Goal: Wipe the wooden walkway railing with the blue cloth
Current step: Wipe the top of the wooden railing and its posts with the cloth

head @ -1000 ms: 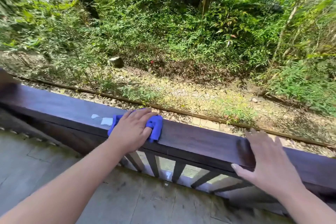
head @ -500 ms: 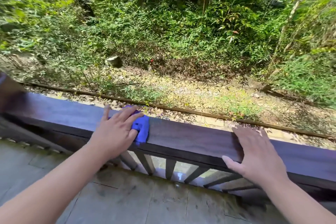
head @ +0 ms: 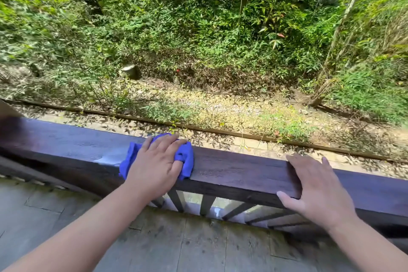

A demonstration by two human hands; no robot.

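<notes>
A dark brown wooden railing (head: 238,172) runs across the view from left to right. The blue cloth (head: 185,157) lies bunched on its top face, with my left hand (head: 154,165) pressed flat over it, fingers spread and the cloth showing on both sides of the palm. A pale wet streak marks the rail just left of the cloth. My right hand (head: 315,192) rests palm down on the rail further right, fingers apart and the thumb hooked over the near edge, holding nothing.
Slanted balusters (head: 207,204) stand under the rail. Grey stone paving (head: 154,243) lies at my feet. Beyond the rail are a leaf-strewn strip with a thin rail or pipe (head: 220,130), a cut stump (head: 130,70) and dense green bushes.
My left hand has slid the cloth to the right along the rail top after a short move left. The pale spots near the cloth are gone. The right hand stays resting on the rail.
</notes>
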